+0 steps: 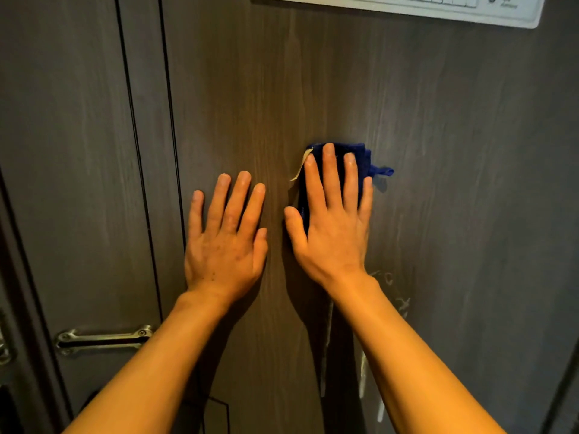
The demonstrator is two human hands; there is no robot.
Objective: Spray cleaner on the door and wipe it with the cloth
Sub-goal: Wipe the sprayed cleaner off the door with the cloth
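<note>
Two bare hands lie flat on the dark grey wood-grain door (438, 151): the left hand (224, 239) is spread open and holds nothing, and the right hand (333, 220), fingers extended, presses one folded dark blue cloth (365, 158) against the door surface near its middle. One white printed sign (407, 7) is fixed above, and one metal lever handle (103, 338) stands at the lower left, well apart from both hands. White streaks (363, 374) run down the door below the right wrist.
</note>
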